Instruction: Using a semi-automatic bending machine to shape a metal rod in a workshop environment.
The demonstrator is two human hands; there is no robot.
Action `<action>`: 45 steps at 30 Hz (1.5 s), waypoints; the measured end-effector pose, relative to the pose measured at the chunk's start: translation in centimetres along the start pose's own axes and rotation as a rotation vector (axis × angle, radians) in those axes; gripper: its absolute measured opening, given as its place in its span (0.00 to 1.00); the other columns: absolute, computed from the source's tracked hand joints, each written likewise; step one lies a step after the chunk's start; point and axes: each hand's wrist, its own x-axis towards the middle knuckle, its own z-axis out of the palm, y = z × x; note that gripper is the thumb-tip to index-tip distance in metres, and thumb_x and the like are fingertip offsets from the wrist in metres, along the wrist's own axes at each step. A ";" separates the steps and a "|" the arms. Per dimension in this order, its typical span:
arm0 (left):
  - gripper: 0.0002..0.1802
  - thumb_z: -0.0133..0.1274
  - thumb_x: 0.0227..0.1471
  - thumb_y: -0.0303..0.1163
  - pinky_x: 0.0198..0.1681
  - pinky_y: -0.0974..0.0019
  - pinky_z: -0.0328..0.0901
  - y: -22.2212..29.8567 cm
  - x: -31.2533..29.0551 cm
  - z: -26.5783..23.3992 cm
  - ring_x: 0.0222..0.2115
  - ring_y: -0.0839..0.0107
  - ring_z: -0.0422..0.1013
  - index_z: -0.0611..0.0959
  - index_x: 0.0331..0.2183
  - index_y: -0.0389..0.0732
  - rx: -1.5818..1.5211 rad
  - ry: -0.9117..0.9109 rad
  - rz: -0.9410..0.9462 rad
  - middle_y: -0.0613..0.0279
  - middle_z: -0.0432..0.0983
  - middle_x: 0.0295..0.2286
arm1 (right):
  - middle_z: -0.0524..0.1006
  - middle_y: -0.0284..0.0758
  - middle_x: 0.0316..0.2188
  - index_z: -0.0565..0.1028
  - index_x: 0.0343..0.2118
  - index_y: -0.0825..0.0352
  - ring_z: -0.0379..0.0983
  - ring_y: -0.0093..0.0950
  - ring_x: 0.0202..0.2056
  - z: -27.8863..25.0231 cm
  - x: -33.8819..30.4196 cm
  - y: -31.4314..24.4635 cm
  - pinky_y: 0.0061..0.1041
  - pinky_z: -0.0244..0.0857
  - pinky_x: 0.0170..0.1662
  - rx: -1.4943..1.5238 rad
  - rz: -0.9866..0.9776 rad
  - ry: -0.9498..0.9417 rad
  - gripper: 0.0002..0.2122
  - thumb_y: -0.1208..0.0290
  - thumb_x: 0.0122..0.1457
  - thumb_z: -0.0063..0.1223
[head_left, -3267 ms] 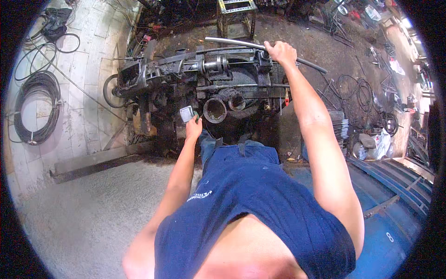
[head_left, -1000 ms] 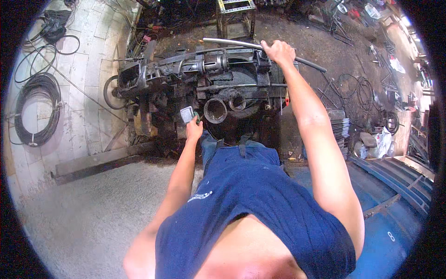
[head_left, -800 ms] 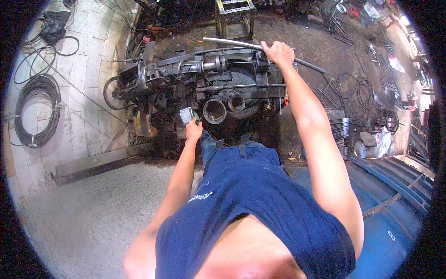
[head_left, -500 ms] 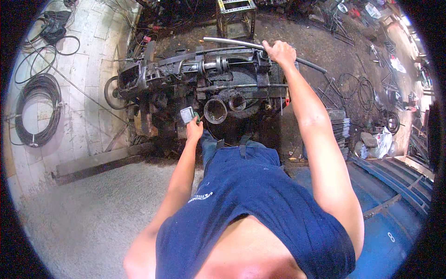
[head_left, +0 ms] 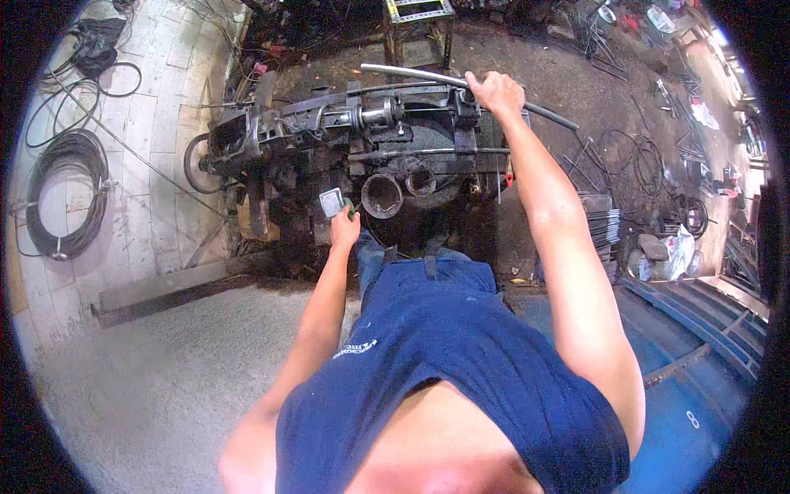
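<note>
My right hand (head_left: 498,92) is closed round a long grey metal rod (head_left: 415,74), which slants across the far side of a dark, greasy machine (head_left: 309,123). My left hand (head_left: 345,227), lower and nearer my body, has its fingers round the green part of a small pale grey box (head_left: 332,202) at the machine's near side. What the fingers cover there is hidden. Between the hands, a shiny metal cylinder (head_left: 379,114) sits along the top of the machine. Two round metal cups (head_left: 382,196) open upward below it.
A coil of dark wire (head_left: 66,193) rests on the pale tiled surface at left. Beyond the machine stands a metal frame stand (head_left: 418,45). Stacked metal pieces (head_left: 601,221), loose cables (head_left: 638,160) and a blue metal panel (head_left: 658,354) are on the right.
The cylinder on top of the machine looks brighter and slightly shifted, with a small piece now showing beside it. Both hands and the rod stay in almost the same places.
</note>
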 end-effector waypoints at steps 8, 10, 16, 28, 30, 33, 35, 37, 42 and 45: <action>0.24 0.54 0.51 0.39 0.44 0.51 0.68 0.0 -0.3 -0.2 0.40 0.45 0.74 0.78 0.49 0.40 0.015 0.022 0.009 0.39 0.77 0.36 | 0.79 0.47 0.40 0.81 0.37 0.65 0.76 0.44 0.44 -0.5 -0.2 -0.4 0.40 0.68 0.48 -0.011 -0.018 -0.007 0.32 0.36 0.54 0.41; 0.25 0.54 0.51 0.40 0.45 0.51 0.68 0.0 -0.2 -0.1 0.40 0.45 0.74 0.78 0.49 0.40 0.016 0.024 0.018 0.39 0.77 0.36 | 0.80 0.48 0.38 0.82 0.35 0.67 0.77 0.43 0.43 -0.5 -0.3 -0.6 0.38 0.69 0.47 -0.011 -0.026 0.017 0.33 0.36 0.53 0.42; 0.25 0.53 0.51 0.40 0.45 0.52 0.68 0.0 0.0 -0.2 0.40 0.46 0.74 0.77 0.50 0.40 0.000 -0.001 -0.012 0.39 0.77 0.37 | 0.79 0.48 0.38 0.82 0.35 0.68 0.77 0.43 0.43 -0.5 -0.5 -1.0 0.38 0.69 0.46 -0.025 -0.029 0.011 0.33 0.37 0.53 0.42; 0.25 0.53 0.52 0.40 0.45 0.52 0.68 -0.3 0.0 0.0 0.40 0.45 0.74 0.77 0.50 0.38 -0.021 0.013 0.025 0.39 0.77 0.37 | 0.79 0.47 0.40 0.81 0.40 0.63 0.76 0.45 0.45 -0.4 -0.1 -0.3 0.41 0.68 0.48 -0.018 0.000 -0.024 0.32 0.35 0.54 0.40; 0.25 0.54 0.52 0.40 0.45 0.52 0.68 -0.3 0.0 0.0 0.40 0.46 0.74 0.77 0.50 0.38 -0.011 0.006 0.015 0.39 0.77 0.37 | 0.80 0.47 0.39 0.81 0.38 0.65 0.76 0.44 0.44 -0.4 -0.3 -0.6 0.40 0.69 0.47 -0.018 -0.009 -0.009 0.33 0.36 0.54 0.40; 0.25 0.53 0.52 0.40 0.45 0.51 0.68 -0.4 0.1 0.0 0.40 0.46 0.74 0.77 0.50 0.38 0.006 0.008 0.026 0.39 0.78 0.37 | 0.80 0.47 0.38 0.82 0.35 0.67 0.77 0.43 0.43 -0.4 -0.4 -1.0 0.39 0.70 0.46 -0.020 -0.027 0.017 0.33 0.36 0.53 0.41; 0.25 0.53 0.52 0.40 0.45 0.51 0.68 -0.3 0.1 0.1 0.40 0.46 0.74 0.77 0.50 0.39 0.004 0.006 0.020 0.40 0.78 0.37 | 0.80 0.48 0.37 0.82 0.35 0.67 0.77 0.43 0.42 -0.3 -0.4 -1.0 0.39 0.70 0.45 -0.022 -0.032 0.027 0.33 0.36 0.53 0.41; 0.25 0.53 0.52 0.40 0.45 0.51 0.68 -0.5 0.2 0.1 0.40 0.46 0.74 0.77 0.50 0.39 -0.010 0.006 0.022 0.40 0.78 0.36 | 0.80 0.48 0.37 0.82 0.34 0.67 0.78 0.43 0.41 -0.1 -0.4 -0.9 0.39 0.70 0.45 -0.014 -0.045 0.042 0.33 0.36 0.54 0.40; 0.25 0.53 0.52 0.41 0.44 0.51 0.68 -0.7 0.3 0.3 0.39 0.46 0.75 0.77 0.50 0.40 -0.007 0.014 0.014 0.41 0.78 0.35 | 0.80 0.49 0.36 0.82 0.34 0.67 0.78 0.44 0.41 0.1 -0.4 -0.6 0.38 0.70 0.45 -0.015 -0.030 0.051 0.33 0.37 0.54 0.40; 0.24 0.53 0.52 0.40 0.44 0.50 0.68 -0.9 0.4 0.5 0.39 0.46 0.74 0.77 0.50 0.40 0.000 0.023 0.029 0.41 0.78 0.35 | 0.80 0.49 0.36 0.82 0.34 0.67 0.78 0.44 0.41 0.2 -0.2 -0.4 0.38 0.70 0.44 -0.012 -0.030 0.055 0.33 0.37 0.54 0.40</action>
